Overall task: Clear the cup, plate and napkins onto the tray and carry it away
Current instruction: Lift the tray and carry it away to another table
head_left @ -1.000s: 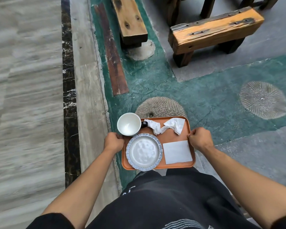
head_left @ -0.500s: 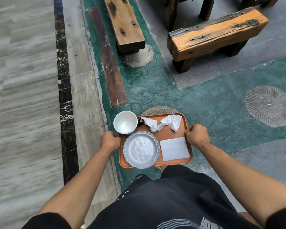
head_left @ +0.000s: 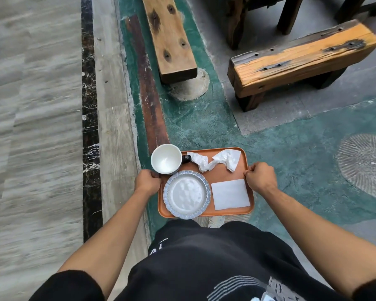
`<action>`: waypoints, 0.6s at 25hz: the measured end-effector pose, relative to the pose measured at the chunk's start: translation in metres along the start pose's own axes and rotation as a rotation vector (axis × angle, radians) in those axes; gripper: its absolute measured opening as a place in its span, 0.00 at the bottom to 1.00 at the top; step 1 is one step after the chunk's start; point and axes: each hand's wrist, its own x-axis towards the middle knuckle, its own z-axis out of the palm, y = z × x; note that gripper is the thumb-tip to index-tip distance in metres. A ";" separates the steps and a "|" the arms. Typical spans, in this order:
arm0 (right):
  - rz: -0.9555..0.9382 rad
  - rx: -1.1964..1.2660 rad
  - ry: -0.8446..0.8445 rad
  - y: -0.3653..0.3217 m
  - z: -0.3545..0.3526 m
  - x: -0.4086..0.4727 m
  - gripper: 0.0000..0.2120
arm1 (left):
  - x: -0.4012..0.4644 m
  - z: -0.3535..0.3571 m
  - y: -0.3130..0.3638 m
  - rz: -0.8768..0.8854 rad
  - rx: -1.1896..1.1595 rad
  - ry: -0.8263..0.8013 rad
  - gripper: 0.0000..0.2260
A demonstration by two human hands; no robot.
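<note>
I carry an orange tray [head_left: 220, 173] in front of my body, above the floor. My left hand [head_left: 147, 181] grips its left edge and my right hand [head_left: 260, 177] grips its right edge. On the tray a white cup [head_left: 165, 159] with a dark handle stands at the far left corner. A round plate with a blue rim [head_left: 186, 194] lies at the near left. A crumpled white napkin [head_left: 215, 160] lies at the far side, and a flat folded napkin [head_left: 230, 194] lies at the near right.
Two heavy wooden benches stand ahead: one long bench [head_left: 169, 38] straight in front, another bench [head_left: 302, 59] to the right. Dark table legs [head_left: 289, 14] rise behind them. Green painted floor [head_left: 291, 153] lies underfoot; pale stone paving [head_left: 30, 127] with a dark strip runs along the left.
The floor and benches have shifted in view as I walk with the tray. Both hands keep the same grip, and the items on the tray have not shifted.
</note>
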 end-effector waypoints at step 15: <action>0.049 0.050 0.014 -0.081 -0.049 0.137 0.10 | 0.145 -0.011 0.137 0.059 0.082 -0.029 0.08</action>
